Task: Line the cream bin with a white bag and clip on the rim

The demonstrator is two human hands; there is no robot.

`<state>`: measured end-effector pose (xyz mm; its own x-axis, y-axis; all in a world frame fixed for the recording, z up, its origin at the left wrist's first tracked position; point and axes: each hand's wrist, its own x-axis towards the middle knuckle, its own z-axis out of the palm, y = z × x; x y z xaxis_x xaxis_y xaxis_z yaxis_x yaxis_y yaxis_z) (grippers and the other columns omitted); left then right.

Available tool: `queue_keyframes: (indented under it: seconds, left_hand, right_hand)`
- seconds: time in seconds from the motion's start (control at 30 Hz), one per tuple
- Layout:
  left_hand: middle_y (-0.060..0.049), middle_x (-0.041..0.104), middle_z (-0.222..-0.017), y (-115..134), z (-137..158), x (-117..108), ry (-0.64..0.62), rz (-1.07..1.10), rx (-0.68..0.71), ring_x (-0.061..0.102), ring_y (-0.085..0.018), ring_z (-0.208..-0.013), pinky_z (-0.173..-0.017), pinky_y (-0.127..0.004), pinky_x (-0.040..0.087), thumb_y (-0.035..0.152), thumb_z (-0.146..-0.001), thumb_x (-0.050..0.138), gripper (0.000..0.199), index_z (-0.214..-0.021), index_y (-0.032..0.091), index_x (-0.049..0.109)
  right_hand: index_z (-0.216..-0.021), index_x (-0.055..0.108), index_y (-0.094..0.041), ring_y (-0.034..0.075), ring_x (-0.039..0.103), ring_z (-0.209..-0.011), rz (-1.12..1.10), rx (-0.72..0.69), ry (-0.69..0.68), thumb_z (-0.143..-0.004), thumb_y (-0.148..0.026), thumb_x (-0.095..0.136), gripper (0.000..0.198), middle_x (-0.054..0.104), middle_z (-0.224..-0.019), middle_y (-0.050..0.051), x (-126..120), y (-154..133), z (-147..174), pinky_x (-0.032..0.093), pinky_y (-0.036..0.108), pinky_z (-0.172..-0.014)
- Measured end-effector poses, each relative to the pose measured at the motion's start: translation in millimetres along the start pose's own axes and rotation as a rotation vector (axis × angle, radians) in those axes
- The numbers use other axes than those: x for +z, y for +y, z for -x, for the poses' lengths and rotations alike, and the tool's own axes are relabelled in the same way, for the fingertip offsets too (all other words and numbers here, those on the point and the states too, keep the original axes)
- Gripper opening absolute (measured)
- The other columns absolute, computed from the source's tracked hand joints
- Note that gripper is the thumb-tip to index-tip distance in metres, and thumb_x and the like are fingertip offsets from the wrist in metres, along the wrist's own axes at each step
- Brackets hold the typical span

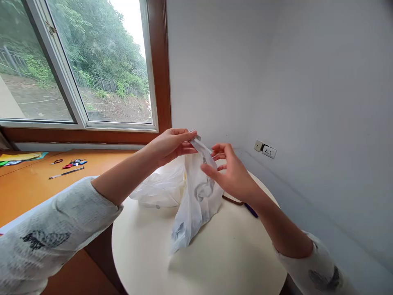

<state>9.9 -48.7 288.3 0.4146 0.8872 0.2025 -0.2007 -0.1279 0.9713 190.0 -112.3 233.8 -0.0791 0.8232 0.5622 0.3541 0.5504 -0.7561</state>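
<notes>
A thin white plastic bag [196, 192] hangs in front of me, its lower end near the round table's surface. Grey print shows faintly on it. My left hand [173, 145] pinches the bag's gathered top strip between thumb and fingers. On the other side, my right hand [229, 172] is beside the bag, thumb and curled fingers apart; the thumb lies over the bag's front, and the fingertips are near its right edge. Behind and to the left, more crumpled white plastic [162, 184] lies on the table; whether it is a separate bag I cannot tell.
The round cream table [144, 254] stands beside an orange-brown desk [101, 162] holding a pen [66, 173], keys [74, 163] and papers [21, 157]. A brown-rimmed item [232, 200] and a dark purple object [251, 210] lie partly hidden behind my right arm. Wall sockets [269, 151] are at right.
</notes>
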Motion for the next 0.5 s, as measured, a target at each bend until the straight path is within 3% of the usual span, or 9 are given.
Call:
queue_keyframes:
  seconds: [0.13,0.27,0.5]
  left_hand:
    - [-0.002,0.057,-0.060,5,0,-2,0.020,-0.015,0.047,0.061,-0.013,-0.063,-0.077,-0.038,0.052,0.023,-0.073,0.070,0.024,-0.057,0.012,0.055]
    - [0.002,0.051,-0.053,7,1,-20,0.055,-0.011,0.071,0.056,-0.010,-0.057,-0.080,-0.042,0.051,0.017,-0.072,0.069,0.014,-0.064,0.011,0.059]
    - [-0.004,0.059,-0.066,17,2,-43,0.159,-0.070,0.100,0.057,-0.012,-0.067,-0.084,-0.040,0.047,0.007,-0.078,0.055,0.009,-0.069,0.008,0.058]
  right_hand:
    - [-0.084,0.058,-0.022,0.014,0.052,-0.072,0.118,-0.011,-0.072,-0.079,-0.040,0.055,0.019,0.059,-0.082,0.000,4,7,-20,0.039,0.025,-0.058]
    - [-0.067,0.056,-0.019,0.009,0.043,-0.054,0.018,0.090,-0.047,-0.076,-0.041,0.058,0.024,0.050,-0.059,-0.004,-13,20,-38,0.032,0.022,-0.049]
    - [-0.067,0.062,-0.017,0.013,0.056,-0.057,-0.281,0.286,0.086,-0.070,-0.042,0.065,0.025,0.063,-0.067,0.002,-50,38,-51,0.044,0.025,-0.052]
